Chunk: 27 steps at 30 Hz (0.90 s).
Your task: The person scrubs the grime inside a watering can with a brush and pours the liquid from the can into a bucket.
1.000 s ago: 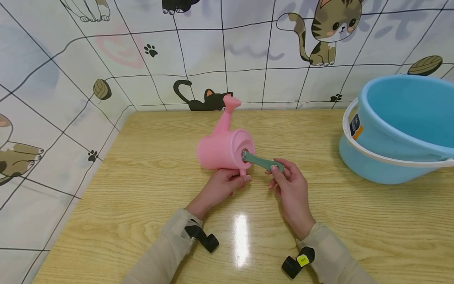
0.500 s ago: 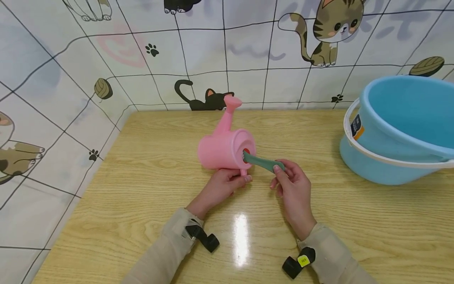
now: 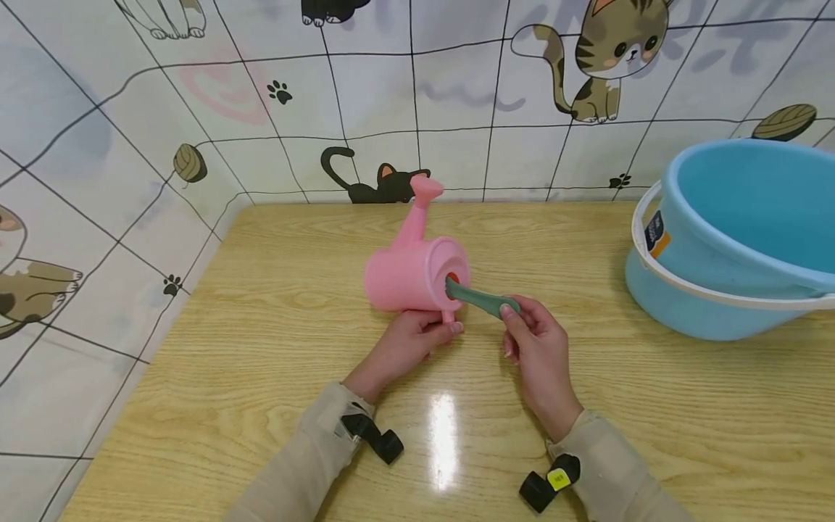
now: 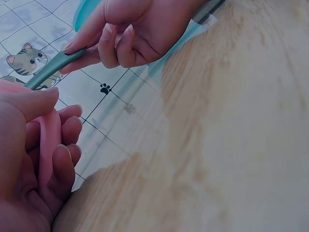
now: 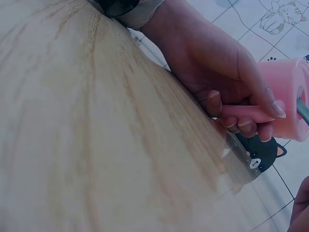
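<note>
A pink watering can [image 3: 401, 279] is tipped on its side, spout pointing to the wall and its round opening facing right. My left hand [image 3: 404, 346] grips its handle from below; the left wrist view shows the fingers curled round the pink handle [image 4: 48, 150]. With thumb and fingers, my right hand [image 3: 540, 348] pinches the end of a green toothbrush [image 3: 483, 298]. The toothbrush head is inside the can's opening, where a bit of red shows, so its bristles are hidden. In the right wrist view the toothbrush shaft [image 5: 302, 111] enters the opening.
Two nested light-blue buckets [image 3: 711, 304] with a white handle stand at the right. A wooden table [image 3: 261, 348] lies under everything. A cat-patterned wall covering [image 3: 457, 94] rises behind and on the left.
The toothbrush head has gone from the rim of the opening, bristles showing, to inside it. My right hand shifted slightly; the left hand and the watering can stayed nearly still.
</note>
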### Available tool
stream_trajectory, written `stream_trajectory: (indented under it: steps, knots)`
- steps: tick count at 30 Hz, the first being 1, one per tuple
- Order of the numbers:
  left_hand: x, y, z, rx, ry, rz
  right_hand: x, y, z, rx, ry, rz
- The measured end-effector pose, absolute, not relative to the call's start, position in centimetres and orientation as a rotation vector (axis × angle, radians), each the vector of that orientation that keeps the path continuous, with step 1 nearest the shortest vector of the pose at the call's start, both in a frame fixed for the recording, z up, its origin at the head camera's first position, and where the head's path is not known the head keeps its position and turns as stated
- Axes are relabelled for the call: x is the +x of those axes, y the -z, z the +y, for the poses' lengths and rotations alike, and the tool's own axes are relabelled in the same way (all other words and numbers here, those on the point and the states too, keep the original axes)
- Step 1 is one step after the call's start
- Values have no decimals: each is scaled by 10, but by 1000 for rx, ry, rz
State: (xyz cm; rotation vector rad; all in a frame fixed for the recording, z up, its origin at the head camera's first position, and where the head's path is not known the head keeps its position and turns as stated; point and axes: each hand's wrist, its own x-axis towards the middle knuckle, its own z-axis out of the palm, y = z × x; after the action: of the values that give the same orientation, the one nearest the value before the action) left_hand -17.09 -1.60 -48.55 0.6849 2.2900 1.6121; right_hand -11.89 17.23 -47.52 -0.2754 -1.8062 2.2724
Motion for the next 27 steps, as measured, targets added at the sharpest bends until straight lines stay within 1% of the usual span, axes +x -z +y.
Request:
stream_trajectory:
  steps: [11, 19, 27]
  knots:
    - [-171, 486, -17, 685, -1587, 2314, -118, 475, 174, -249, -2377, -1660]
    - [-171, 485, -16, 669, -1596, 2303, -118, 476, 173, -301, -2289, -1798]
    - [-170, 485, -16, 670, -1592, 2313, -118, 476, 172, -247, -2247, -1881]
